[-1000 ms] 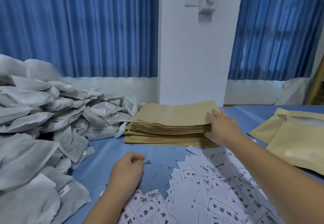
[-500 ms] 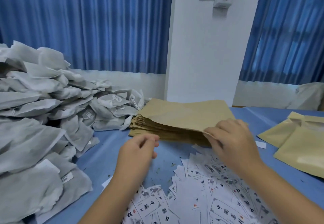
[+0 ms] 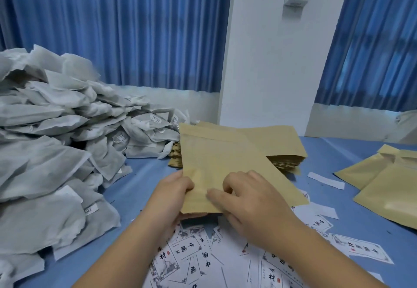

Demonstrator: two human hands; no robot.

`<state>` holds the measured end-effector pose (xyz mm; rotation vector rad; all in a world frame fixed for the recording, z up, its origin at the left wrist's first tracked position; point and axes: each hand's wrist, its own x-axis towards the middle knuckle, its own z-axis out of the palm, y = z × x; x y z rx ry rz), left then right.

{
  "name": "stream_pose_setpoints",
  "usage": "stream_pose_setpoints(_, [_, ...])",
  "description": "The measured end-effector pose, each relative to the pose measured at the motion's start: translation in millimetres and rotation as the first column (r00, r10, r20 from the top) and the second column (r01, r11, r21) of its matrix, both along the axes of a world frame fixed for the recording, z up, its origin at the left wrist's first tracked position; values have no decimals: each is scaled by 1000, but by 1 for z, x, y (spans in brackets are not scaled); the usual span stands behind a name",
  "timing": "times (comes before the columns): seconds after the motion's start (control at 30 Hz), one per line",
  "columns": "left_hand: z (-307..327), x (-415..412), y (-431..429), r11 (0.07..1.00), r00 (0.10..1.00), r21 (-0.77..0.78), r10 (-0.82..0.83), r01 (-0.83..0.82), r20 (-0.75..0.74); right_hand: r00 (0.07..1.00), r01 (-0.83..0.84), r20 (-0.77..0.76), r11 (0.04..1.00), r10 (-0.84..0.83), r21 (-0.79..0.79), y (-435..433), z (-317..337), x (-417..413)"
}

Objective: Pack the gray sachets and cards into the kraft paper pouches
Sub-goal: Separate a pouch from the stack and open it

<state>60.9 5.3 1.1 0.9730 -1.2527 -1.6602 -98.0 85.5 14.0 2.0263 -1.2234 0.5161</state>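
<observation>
- Cool, even daylight filters through the blue curtains, brightest on the right.
- My left hand and right hand throw only a soft shadow on the cards beneath.
- The kraft pouch I hold looks matte; the loose pouches at the right carry a faint sheen.
- The wide lens tilts the white wall and stretches the edges.
- The sachet pile blurs at its top.

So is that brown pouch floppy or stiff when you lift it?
Probably fairly stiff: the pouch stands flat without sagging though the left hand and right hand hold only its lower end. Likely very light: it looks thin and empty. It might crease if squeezed, being paper.
</observation>
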Motion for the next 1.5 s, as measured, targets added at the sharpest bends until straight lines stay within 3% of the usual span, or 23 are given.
stream_pose_setpoints(0.1, [0, 7, -9, 994, 996, 84, -68, 73, -52, 998, 62, -38, 987, -57, 148, 1, 1, -2])
stream_pose_setpoints(0.23, [-2, 7, -14, 963, 959, 218, -99, 160, -265, 968, 249, -50, 933, -245, 261, 0, -1, 0])
stream_pose_setpoints(0.33, [-1, 2, -10, 956, 919, 103, -230, 275, -321, 935, 333, 33, 909, -352, 252, -3, -2, 2])
stream_pose_setpoints(0.43, [-4, -8, 4, 940, 931, -67, -341, 335, -133, 899, 404, 62, 876, -433, 263, -4, 1, 9])
stream_pose_setpoints(0.53, [-7, -16, 12, 945, 949, -112, -314, 307, -43, 917, 362, 75, 896, -392, 258, -3, 4, 13])
stream_pose_setpoints(0.7, [-7, -13, 6, 990, 982, -13, -142, 142, -124, 959, 228, 95, 926, -268, 301, 0, 10, 4])
stream_pose_setpoints(0.93, [-3, -5, -5, 988, 972, 140, -35, 69, -234, 949, 261, 55, 869, -312, 420, 5, 7, 20])
stream_pose_setpoints(1.1, [-1, -12, 7, 973, 924, 40, -205, 229, -322, 891, 276, 210, 848, -402, 452, 3, 11, 19])
stream_pose_setpoints(1.33, [-1, -11, 14, 968, 926, -28, -248, 251, -284, 901, 213, 261, 878, -347, 429, 9, 13, 13])
stream_pose_setpoints(1.5, [-2, -10, 15, 947, 872, -29, -306, 320, -382, 813, 49, 502, 894, -295, 446, 4, 12, 10])
